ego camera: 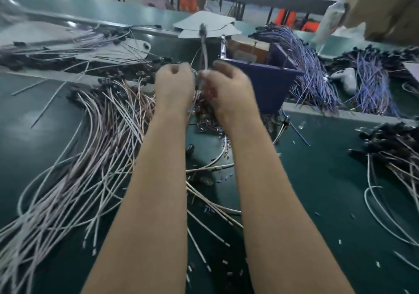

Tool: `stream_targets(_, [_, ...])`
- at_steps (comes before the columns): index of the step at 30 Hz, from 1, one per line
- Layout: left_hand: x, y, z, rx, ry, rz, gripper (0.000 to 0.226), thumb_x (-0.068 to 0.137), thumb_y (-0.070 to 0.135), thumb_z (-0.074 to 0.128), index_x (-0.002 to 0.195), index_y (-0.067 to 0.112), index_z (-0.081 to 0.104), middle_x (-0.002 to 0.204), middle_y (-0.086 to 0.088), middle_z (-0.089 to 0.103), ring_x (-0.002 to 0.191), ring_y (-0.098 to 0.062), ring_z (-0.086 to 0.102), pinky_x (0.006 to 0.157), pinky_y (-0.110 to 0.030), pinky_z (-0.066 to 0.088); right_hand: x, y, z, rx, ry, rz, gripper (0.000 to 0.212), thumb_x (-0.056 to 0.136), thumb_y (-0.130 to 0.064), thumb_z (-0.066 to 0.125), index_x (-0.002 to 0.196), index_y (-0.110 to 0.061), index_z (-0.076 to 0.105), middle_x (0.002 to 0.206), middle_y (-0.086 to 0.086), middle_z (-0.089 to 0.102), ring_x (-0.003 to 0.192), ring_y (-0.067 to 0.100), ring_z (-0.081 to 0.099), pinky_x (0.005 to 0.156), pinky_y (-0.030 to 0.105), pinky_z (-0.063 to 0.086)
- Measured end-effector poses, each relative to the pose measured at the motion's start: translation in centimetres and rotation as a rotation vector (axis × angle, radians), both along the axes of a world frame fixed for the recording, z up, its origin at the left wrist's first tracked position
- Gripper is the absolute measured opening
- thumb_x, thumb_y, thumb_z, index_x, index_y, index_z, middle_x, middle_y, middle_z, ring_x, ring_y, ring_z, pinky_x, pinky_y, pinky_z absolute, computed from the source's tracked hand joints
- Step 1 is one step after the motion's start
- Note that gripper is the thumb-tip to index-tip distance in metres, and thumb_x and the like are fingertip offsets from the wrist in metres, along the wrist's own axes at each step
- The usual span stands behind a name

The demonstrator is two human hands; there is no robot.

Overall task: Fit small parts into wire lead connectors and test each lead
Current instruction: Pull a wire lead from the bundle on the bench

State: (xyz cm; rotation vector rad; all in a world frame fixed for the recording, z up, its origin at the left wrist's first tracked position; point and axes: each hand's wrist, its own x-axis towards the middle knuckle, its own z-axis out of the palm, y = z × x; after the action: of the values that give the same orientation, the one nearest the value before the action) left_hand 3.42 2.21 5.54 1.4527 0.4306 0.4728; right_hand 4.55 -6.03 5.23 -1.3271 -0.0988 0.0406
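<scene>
My left hand and my right hand are held close together above the green table, fingers curled. Between them they pinch one pale wire lead, which rises and ends in a dark connector. What the fingertips hold at the lead's lower end is blurred. Under my hands lies a heap of small dark parts. A big fan of pale leads with black connectors spreads at the left.
A purple box stands just right of my hands. Blue leads drape over its right side, with more blue leads beyond. Pale leads with black connectors lie at the right edge. Grey card sheets sit behind.
</scene>
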Motion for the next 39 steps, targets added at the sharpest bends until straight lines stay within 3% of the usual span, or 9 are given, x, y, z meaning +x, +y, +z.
stream_targets(3, [-0.6, -2.4, 1.2, 0.154, -0.078, -0.26, 0.023, 0.099, 0.02, 0.044, 0.086, 0.011, 0.061, 0.088, -0.009, 0.069, 0.075, -0.014, 0.066, 0.061, -0.02, 0.052, -0.1, -3.7, 2.2, 0.171, -0.058, 0.013, 0.017, 0.088, 0.008, 0.052, 0.099, -0.003, 0.06, 0.07, 0.004, 0.061, 0.05, 0.006, 0.055, 0.05, 0.018, 0.048])
stream_targets(8, [-0.4, -6.0, 2.4, 0.417, -0.147, -0.479, 0.014, 0.095, 0.021, 0.055, 0.081, 0.018, 0.056, 0.069, 0.004, 0.062, 0.052, 0.002, 0.056, 0.048, -0.012, 0.043, -0.6, -9.3, 2.9, 0.086, -0.101, -0.1, 0.014, 0.092, -0.003, 0.057, 0.08, -0.01, 0.062, 0.056, -0.002, 0.062, 0.05, 0.008, 0.057, 0.051, 0.018, 0.049])
stream_targets(14, [-0.2, -9.5, 1.7, 0.614, -0.082, -0.569, 0.011, 0.095, 0.024, 0.055, 0.092, 0.015, 0.062, 0.087, -0.003, 0.068, 0.076, -0.013, 0.061, 0.071, -0.026, 0.049, -0.3, -13.1, 1.9, 0.138, -0.131, -0.287, 0.018, 0.093, -0.006, 0.058, 0.076, -0.011, 0.058, 0.053, -0.005, 0.06, 0.051, 0.008, 0.057, 0.056, 0.02, 0.051])
stream_targets(18, [-0.1, -8.0, 0.7, 0.553, 0.007, -0.598, 0.013, 0.096, 0.018, 0.054, 0.095, 0.014, 0.066, 0.076, 0.003, 0.068, 0.057, 0.001, 0.059, 0.059, -0.015, 0.049, 0.6, -14.1, 1.1, 0.058, -0.125, -0.465, 0.019, 0.095, -0.009, 0.055, 0.078, -0.016, 0.059, 0.056, -0.007, 0.058, 0.049, 0.004, 0.054, 0.053, 0.017, 0.048])
stream_targets(21, [0.0, -7.3, 0.6, 0.532, 0.016, -0.545, 0.013, 0.096, 0.016, 0.053, 0.093, 0.016, 0.066, 0.076, 0.003, 0.069, 0.061, -0.002, 0.061, 0.058, -0.017, 0.048, 1.2, -13.9, 0.6, -0.023, -0.086, -0.467, 0.019, 0.098, -0.01, 0.049, 0.081, -0.017, 0.056, 0.064, -0.002, 0.053, 0.046, 0.004, 0.051, 0.049, 0.017, 0.046])
stream_targets(30, [0.7, -8.8, 0.4, 0.644, -0.044, -0.437, 0.012, 0.095, 0.019, 0.052, 0.089, 0.02, 0.063, 0.084, -0.003, 0.067, 0.076, -0.015, 0.061, 0.072, -0.025, 0.049, 1.3, -13.2, 0.1, -0.102, -0.009, -0.011, 0.013, 0.094, -0.011, 0.057, 0.083, -0.006, 0.063, 0.058, -0.001, 0.064, 0.053, 0.007, 0.061, 0.052, 0.016, 0.048])
stream_targets(34, [0.7, -7.8, 0.1, 0.6, 0.048, -0.44, 0.014, 0.096, 0.018, 0.051, 0.09, 0.019, 0.063, 0.073, 0.004, 0.067, 0.055, 0.0, 0.055, 0.052, -0.014, 0.045, 1.4, -14.2, 0.2, 0.006, -0.006, -0.28, 0.015, 0.093, -0.003, 0.057, 0.078, -0.004, 0.061, 0.06, 0.001, 0.062, 0.05, 0.005, 0.06, 0.054, 0.014, 0.051])
stream_targets(37, [0.6, -6.9, 0.1, 0.602, 0.085, -0.457, 0.015, 0.097, 0.019, 0.05, 0.091, 0.019, 0.064, 0.07, 0.006, 0.066, 0.056, -0.003, 0.051, 0.054, -0.018, 0.043, 1.5, -16.1, 0.4, 0.324, 0.047, -0.505, 0.011, 0.093, -0.001, 0.055, 0.083, -0.002, 0.058, 0.071, 0.007, 0.061, 0.052, 0.008, 0.062, 0.056, 0.019, 0.055])
stream_targets(39, [0.5, -6.6, 0.3, 0.616, 0.081, -0.46, 0.016, 0.097, 0.02, 0.05, 0.091, 0.019, 0.064, 0.069, 0.007, 0.065, 0.056, -0.003, 0.05, 0.054, -0.017, 0.041, 1.5, -16.5, 0.2, 0.372, 0.083, -0.57, 0.002, 0.094, -0.003, 0.055, 0.091, -0.003, 0.055, 0.079, 0.008, 0.059, 0.055, 0.01, 0.061, 0.056, 0.019, 0.054])
